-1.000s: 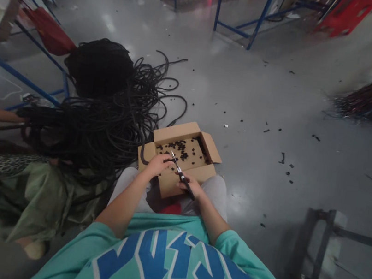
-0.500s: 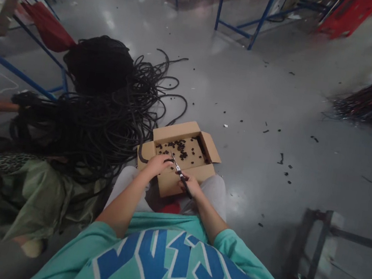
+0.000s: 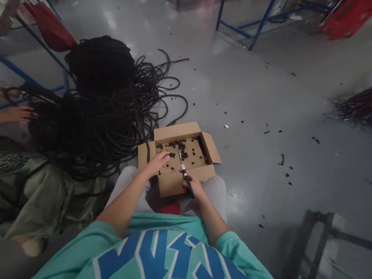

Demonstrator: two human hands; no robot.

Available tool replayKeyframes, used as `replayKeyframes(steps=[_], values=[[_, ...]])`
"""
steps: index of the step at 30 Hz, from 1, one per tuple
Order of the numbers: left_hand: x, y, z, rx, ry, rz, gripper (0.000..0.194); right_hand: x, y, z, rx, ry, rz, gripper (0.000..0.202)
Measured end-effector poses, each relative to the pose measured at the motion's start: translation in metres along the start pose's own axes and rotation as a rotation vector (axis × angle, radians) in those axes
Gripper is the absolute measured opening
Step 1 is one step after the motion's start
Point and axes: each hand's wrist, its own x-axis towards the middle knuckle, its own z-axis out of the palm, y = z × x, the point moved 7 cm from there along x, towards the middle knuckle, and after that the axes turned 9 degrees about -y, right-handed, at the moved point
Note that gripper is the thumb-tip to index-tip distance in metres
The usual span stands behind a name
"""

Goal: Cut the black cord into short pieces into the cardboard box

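My right hand is closed around the black handles of a pair of scissors; their narrow metal blades point forward over the box. Just left of them, my left hand is closed on a black cord that crosses the box's left flap, and a short dark end shows at the fingertips. Between my knees stands an open cardboard box with many short black cut pieces scattered on its bottom. The blades stand apart from the cord end.
Left of the box lies a large tangled heap of black cord. Beside it a co-worker's hands handle cord. A blue metal frame stands ahead, a metal frame at right. Black scraps dot the floor.
The scissors have moved slightly right and away from my left hand, which has shifted a little left and down. The co-worker's hands have moved right toward the heap.
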Motion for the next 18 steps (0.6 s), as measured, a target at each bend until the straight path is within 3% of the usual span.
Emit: replayKeyframes(steps=[5,10,18], values=[[-0.001,-0.003,0.002,-0.239,0.011,-0.008,0.015,-0.001,-0.004,0.004,-0.104,-0.064,-0.053,0.067],[-0.002,-0.001,0.004,-0.237,0.023,-0.014,0.014,0.004,0.002,0.003,-0.197,-0.075,-0.088,0.066],[-0.003,-0.003,0.017,-0.17,-0.061,-0.043,0.018,0.006,0.006,0.003,-0.146,-0.052,-0.06,0.067]])
